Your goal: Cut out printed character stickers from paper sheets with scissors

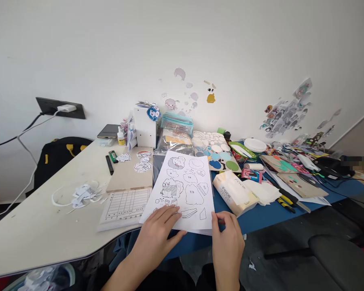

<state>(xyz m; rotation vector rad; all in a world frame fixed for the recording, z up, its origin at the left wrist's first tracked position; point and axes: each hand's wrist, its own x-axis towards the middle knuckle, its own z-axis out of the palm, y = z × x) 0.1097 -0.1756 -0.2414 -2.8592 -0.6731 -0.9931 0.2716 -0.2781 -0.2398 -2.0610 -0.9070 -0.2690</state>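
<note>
A white sheet of paper with printed line drawings of cartoon figures and shapes lies in front of me. Another sheet's edge peeks out beneath its bottom. My left hand rests on the lower left part of the sheet, fingers stretched out and thumb apart, covering some drawings. At the lower right edge, my right hand has its thumb and index finger closed on the paper's edge. Left of the sheet is a printed table form, below a beige board with cut-out paper figures on it.
A tissue pack sits just right of the sheet, with yellow-black pliers and a knife farther right. Paper scraps lie on the left. Behind stand a glue bottle and a white box.
</note>
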